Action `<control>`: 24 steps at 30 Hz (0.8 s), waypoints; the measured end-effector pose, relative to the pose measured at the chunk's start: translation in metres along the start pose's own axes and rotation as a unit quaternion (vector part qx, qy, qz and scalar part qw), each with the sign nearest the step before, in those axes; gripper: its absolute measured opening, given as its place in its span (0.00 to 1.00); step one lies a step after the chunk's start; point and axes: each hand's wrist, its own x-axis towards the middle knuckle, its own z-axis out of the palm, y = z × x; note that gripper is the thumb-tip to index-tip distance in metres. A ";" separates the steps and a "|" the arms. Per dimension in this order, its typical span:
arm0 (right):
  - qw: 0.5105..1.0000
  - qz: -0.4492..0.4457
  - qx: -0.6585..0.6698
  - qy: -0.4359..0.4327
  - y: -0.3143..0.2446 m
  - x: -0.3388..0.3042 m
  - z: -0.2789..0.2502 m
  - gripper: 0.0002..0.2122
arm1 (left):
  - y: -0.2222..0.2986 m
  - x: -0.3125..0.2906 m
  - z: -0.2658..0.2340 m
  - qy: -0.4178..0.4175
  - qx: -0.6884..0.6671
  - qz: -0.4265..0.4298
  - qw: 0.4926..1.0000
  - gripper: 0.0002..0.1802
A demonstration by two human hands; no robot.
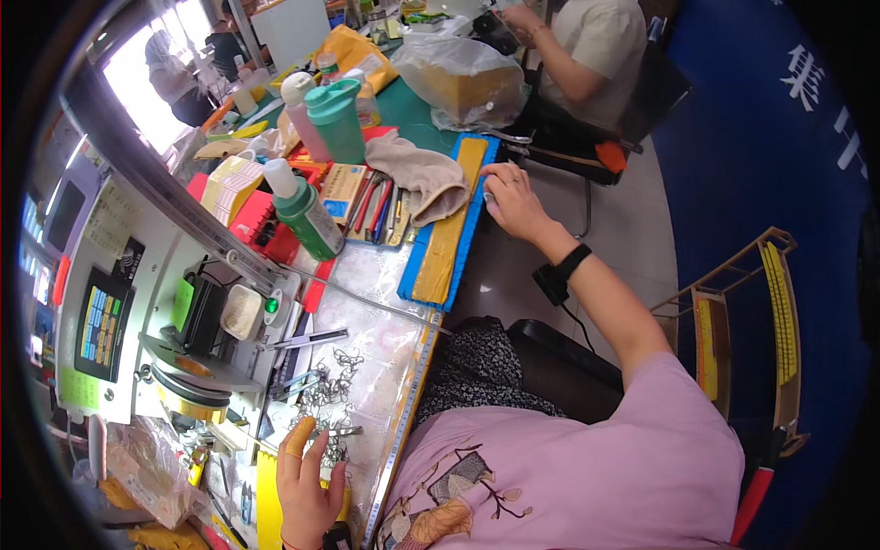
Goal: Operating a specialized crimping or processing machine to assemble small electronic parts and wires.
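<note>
My left hand is open over the near left of the bench, fingers apart, with a yellow cover on one finger. Just beyond its fingertips lies a tangle of thin dark wire pieces. A yellow strip lies beside and partly under it. My right hand reaches to the right edge of a long blue tray with a worn tan pad along it. Its fingers are bent together at the tray's edge; what they hold, if anything, I cannot make out. A beige cloth glove lies partly over the tray.
A grey-white machine with a small screen stands at the left. Tweezers, a green bottle, a teal cup and pliers crowd the bench. A thin cable crosses it. Another person sits at the far right.
</note>
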 end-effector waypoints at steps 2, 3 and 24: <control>0.993 0.049 0.100 -0.040 0.011 -0.003 0.004 0.08 | -0.001 -0.001 0.002 -0.005 0.002 -0.002 1.000 0.26; 0.992 0.053 0.111 -0.013 0.015 -0.004 0.007 0.06 | -0.003 -0.002 0.004 0.001 -0.002 0.001 1.000 0.25; 0.685 -0.263 0.571 -0.368 -0.346 0.015 -0.055 0.12 | -0.009 -0.051 0.017 0.190 -0.009 0.012 0.982 0.09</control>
